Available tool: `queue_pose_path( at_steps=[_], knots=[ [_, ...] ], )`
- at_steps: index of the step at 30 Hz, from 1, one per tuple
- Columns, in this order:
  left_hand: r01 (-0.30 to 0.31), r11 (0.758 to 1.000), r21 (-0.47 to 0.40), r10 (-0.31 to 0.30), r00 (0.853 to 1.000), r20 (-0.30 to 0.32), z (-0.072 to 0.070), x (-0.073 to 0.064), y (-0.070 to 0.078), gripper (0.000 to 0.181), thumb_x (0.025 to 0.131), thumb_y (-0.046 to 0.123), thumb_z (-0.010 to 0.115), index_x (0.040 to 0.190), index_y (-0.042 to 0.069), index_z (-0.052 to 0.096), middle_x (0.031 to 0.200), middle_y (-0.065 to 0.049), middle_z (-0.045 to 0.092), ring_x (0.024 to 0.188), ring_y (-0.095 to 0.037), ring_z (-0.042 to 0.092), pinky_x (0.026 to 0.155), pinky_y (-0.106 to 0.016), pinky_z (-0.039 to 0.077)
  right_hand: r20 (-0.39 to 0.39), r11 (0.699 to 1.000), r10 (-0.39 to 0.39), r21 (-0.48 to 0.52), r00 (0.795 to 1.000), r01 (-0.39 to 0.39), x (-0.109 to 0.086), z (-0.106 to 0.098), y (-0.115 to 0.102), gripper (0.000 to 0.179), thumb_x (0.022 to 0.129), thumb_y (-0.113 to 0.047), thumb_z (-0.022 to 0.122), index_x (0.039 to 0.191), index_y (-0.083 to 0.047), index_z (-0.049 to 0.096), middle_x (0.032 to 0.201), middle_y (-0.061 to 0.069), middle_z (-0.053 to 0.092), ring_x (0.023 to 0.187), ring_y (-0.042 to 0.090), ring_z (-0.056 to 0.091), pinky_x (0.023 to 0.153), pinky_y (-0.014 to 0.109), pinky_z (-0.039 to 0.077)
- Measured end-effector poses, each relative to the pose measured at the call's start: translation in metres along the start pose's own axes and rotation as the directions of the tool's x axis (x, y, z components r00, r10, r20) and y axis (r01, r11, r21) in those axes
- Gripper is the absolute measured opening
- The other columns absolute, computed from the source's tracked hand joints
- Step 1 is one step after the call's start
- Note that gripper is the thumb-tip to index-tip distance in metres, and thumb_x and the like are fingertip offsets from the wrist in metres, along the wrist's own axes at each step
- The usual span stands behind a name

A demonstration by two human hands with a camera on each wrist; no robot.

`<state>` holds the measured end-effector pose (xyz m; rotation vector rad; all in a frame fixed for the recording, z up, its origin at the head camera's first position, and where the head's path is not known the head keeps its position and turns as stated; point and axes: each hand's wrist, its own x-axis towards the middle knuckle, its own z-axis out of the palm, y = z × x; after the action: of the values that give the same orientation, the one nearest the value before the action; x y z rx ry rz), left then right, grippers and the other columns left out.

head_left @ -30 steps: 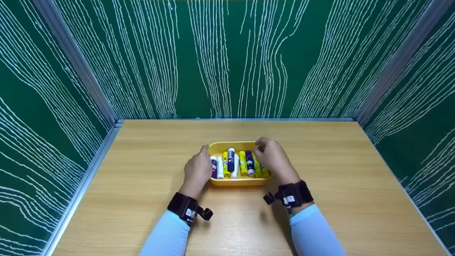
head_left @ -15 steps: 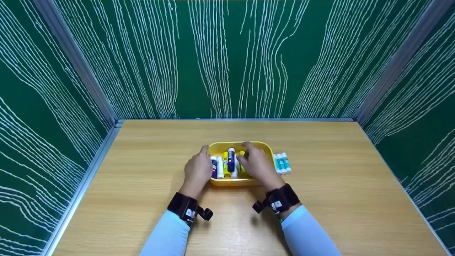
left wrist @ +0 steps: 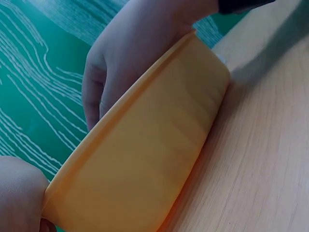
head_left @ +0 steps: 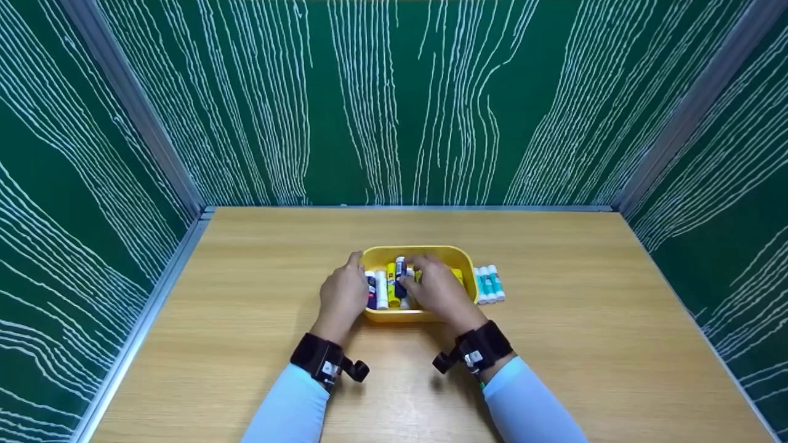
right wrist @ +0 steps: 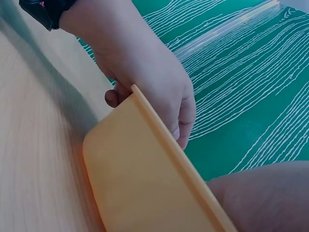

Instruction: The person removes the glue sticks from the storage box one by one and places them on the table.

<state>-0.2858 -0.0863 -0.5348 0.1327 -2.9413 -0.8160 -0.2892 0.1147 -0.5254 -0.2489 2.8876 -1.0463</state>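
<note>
In the head view a yellow plastic tray holds a row of glue sticks. My left hand grips its left end, thumb outside and fingers over the rim in the right wrist view. My right hand reaches into the tray from the right, thumb and forefinger at a dark blue glue stick with a white cap that lies on top. The fingertips are too small to show whether they pinch it. Left of it lie a yellow glue stick and a white glue stick. My right hand covers several others.
Outside the tray's right end, several teal and white glue sticks lie side by side on the wooden table. Green panels with white wavy lines enclose the table at the back and both sides.
My right hand has moved left, from the tray's right end to the dark blue glue stick near the middle. The teal glue sticks have come into view. The left hand stays put.
</note>
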Motion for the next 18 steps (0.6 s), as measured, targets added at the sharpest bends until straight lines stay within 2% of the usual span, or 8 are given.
queue_pose_path(
  at_steps=[3,8,11,15,18],
  knots=[
    [0.001,1.000,0.006,-0.001,1.000,0.002,0.0011,0.0011,-0.0011,0.045,0.124,0.030,0.047,0.166,0.016,0.056,0.109,-0.020,0.084,0.092,-0.036,0.081,0.079,-0.052,0.066,0.016,0.999,-0.015,-0.034,1.000,0.016,-0.0007,0.0025,0.0008,0.046,0.113,-0.028,0.074,0.158,-0.023,0.068,0.153,0.012,0.062,0.118,0.026,0.068,0.115,0.048,0.061],
    [0.004,1.000,0.010,-0.004,1.000,0.005,0.0020,0.0022,-0.0017,0.045,0.123,0.030,0.048,0.166,0.016,0.056,0.110,-0.020,0.084,0.091,-0.033,0.081,0.078,-0.051,0.066,0.062,0.998,-0.020,-0.051,0.998,0.023,-0.0015,0.0026,0.0013,0.042,0.116,-0.027,0.069,0.158,-0.030,0.070,0.154,0.009,0.056,0.117,0.026,0.066,0.109,0.045,0.062],
    [0.006,1.000,0.009,-0.006,1.000,0.005,0.0021,0.0022,-0.0016,0.046,0.124,0.030,0.047,0.166,0.016,0.055,0.112,-0.020,0.084,0.093,-0.033,0.081,0.079,-0.052,0.066,0.077,0.996,-0.055,-0.062,0.996,0.059,-0.0015,0.0027,0.0025,0.037,0.116,-0.027,0.067,0.153,-0.027,0.074,0.152,0.007,0.056,0.118,0.026,0.066,0.107,0.045,0.062],
    [0.008,1.000,0.010,-0.008,1.000,0.002,0.0025,0.0020,-0.0020,0.045,0.123,0.030,0.047,0.166,0.017,0.055,0.116,-0.020,0.084,0.096,-0.035,0.081,0.081,-0.053,0.065,0.067,0.989,-0.115,-0.090,0.991,0.121,-0.0017,0.0035,0.0044,0.034,0.117,-0.031,0.067,0.147,-0.019,0.079,0.148,0.009,0.059,0.119,0.027,0.067,0.111,0.048,0.060],
    [0.006,1.000,0.010,-0.006,1.000,0.005,0.0028,0.0017,-0.0021,0.045,0.123,0.030,0.047,0.166,0.017,0.055,0.119,-0.021,0.084,0.098,-0.035,0.082,0.082,-0.053,0.065,0.060,0.987,-0.121,-0.095,0.991,0.126,-0.0020,0.0037,0.0045,0.036,0.116,-0.036,0.068,0.145,-0.017,0.079,0.145,0.009,0.061,0.118,0.028,0.068,0.113,0.049,0.059]
  ],
)
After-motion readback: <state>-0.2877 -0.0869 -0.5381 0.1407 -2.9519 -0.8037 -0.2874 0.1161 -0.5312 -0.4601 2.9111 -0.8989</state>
